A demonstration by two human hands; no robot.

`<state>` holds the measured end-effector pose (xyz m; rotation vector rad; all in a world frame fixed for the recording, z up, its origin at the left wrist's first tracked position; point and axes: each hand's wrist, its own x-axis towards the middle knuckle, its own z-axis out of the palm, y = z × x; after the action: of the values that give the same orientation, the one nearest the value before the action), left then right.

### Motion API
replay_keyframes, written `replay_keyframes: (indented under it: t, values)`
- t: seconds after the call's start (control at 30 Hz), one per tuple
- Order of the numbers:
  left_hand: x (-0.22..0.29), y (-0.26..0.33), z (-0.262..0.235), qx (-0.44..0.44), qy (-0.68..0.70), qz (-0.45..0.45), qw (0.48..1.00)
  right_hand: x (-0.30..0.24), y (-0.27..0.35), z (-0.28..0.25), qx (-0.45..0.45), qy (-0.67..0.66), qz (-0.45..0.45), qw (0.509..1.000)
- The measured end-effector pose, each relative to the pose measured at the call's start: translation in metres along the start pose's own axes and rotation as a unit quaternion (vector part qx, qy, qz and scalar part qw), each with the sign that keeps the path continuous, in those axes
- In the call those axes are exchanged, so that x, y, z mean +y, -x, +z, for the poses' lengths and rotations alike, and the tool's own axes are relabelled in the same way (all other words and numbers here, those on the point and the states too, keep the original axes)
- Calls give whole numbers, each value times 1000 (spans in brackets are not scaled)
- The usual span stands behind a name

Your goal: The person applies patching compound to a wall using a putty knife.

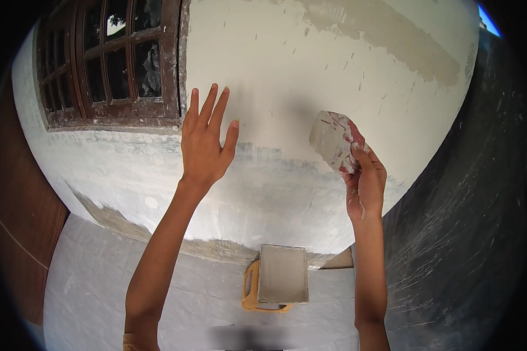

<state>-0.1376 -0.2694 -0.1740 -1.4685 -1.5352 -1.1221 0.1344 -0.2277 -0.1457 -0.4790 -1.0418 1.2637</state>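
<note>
My right hand point(367, 184) is closed around a putty scraper point(332, 139). The scraper has a wide pale-grey blade with red showing beside it, smeared with whitish filler, and the blade points up and left in front of the wall. White filler also streaks my right wrist. My left hand point(205, 143) is raised with its fingers stretched and the thumb out, holding nothing. It is in front of the cream plastered wall point(263, 64), just right of the window frame; I cannot tell whether it touches the surface.
A brown wooden window point(120, 64) with small panes is set in the wall at upper left. Below, a flat grey square board point(282, 274) rests on a yellow plastic stool point(251, 285) on the grey tiled floor point(105, 269). A dark splattered surface point(456, 234) runs along the right.
</note>
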Motion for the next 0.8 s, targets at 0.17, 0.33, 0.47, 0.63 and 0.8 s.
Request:
replay_keyframes:
  t: [0.17,0.33,0.47,0.63,0.8]
  values:
    - [-6,-79,-47,111,-13,59,992,-61,-11,55,10,1,-87,996]
    - [-29,-130,-75,195,-54,91,975,-96,-21,87,-17,13,-136,990]
    - [-42,-141,-61,196,-56,79,976,-95,-46,98,-10,15,-125,992]
    - [-53,-147,-26,159,-58,68,983,-72,-102,109,4,29,-131,991]
    - [-68,-161,7,119,-39,53,991,-47,-151,147,6,44,-212,976]
